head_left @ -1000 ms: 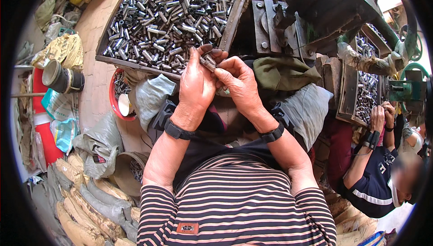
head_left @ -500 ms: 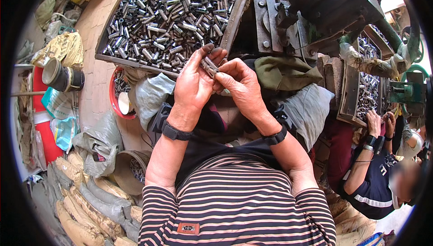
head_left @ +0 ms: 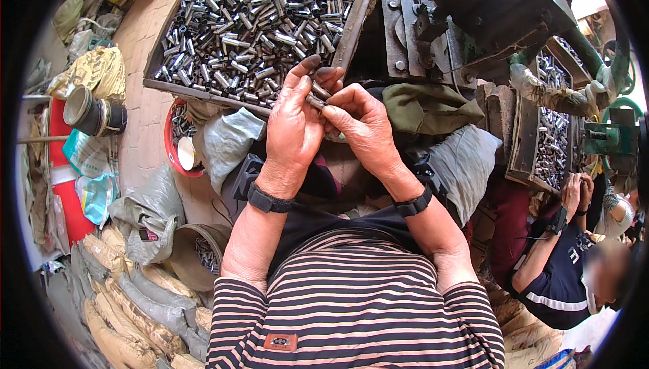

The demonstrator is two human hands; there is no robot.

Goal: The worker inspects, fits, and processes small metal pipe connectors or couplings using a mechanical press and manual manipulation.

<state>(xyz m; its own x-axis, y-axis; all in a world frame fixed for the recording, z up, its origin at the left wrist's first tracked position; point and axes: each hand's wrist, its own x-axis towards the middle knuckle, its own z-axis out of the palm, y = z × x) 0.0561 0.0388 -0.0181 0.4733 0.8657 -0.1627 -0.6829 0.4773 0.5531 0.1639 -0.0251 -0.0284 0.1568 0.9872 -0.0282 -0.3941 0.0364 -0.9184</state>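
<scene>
Short shiny metal tubes [head_left: 315, 101] lie across the fingers of my left hand [head_left: 292, 132], which is cupped around them, palm up, with dark-stained fingertips. My right hand [head_left: 368, 124] pinches the near end of a tube between thumb and finger, pressed close against the left hand. How many tubes are held is hard to tell, since the fingers cover part of them. Just beyond both hands, a wooden-sided tray [head_left: 203, 99] is heaped with loose metal tubes [head_left: 253, 31] of the same kind.
A machine with bolted steel plates [head_left: 405, 38] stands at the upper right. Left are a red basin [head_left: 169, 142], a bucket [head_left: 186, 261] and stacked sacks [head_left: 118, 301]. At right a co-worker [head_left: 554, 267] works beside another tray [head_left: 524, 142] of tubes.
My left hand's fingers have stretched out a little, and the tubes in it have shifted. Both hands stay together. The co-worker's hands have moved closer to each other.
</scene>
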